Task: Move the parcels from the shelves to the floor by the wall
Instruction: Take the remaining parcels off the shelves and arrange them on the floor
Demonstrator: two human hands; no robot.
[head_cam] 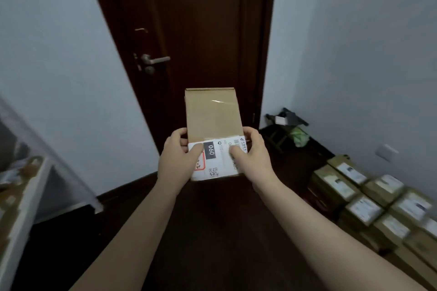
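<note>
A person's left hand (181, 156) and right hand (250, 152) clamp a flat cardboard parcel (212, 116) by its near end, thumbs pressed on its white label (216, 160), before a dark door (201, 30). Down to the grip's right, stacked parcels (378, 208) line the wall (366, 54).

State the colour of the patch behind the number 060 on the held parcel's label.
The patch is black with white digits; the head view shows it best.
</note>
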